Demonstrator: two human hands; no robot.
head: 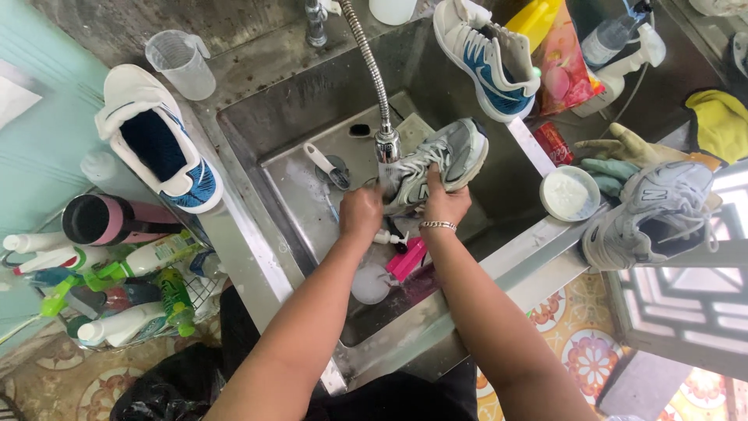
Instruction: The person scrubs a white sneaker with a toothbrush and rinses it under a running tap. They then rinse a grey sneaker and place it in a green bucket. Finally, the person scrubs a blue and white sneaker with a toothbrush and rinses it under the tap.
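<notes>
While water runs from the flexible metal spray faucet (386,144), I've got the grey mesh sneaker with white laces (438,161) right under it, over the middle of the stainless steel sink (312,109). My left hand (361,212) is clamped on the heel end, fingers curled tight around it. My right hand (445,203), silver bracelet (438,225) at the wrist, grips the side, fingers wrapped over the upper. Below my wrists, a pink brush (407,259) lies in the basin. The matching grey sneaker (653,212) rests on the ledge to my right, just beside a round white tub (569,192). One blue-and-white sneaker (158,138) sits on the left counter, another blue-and-white sneaker (490,54) at the back rim.
</notes>
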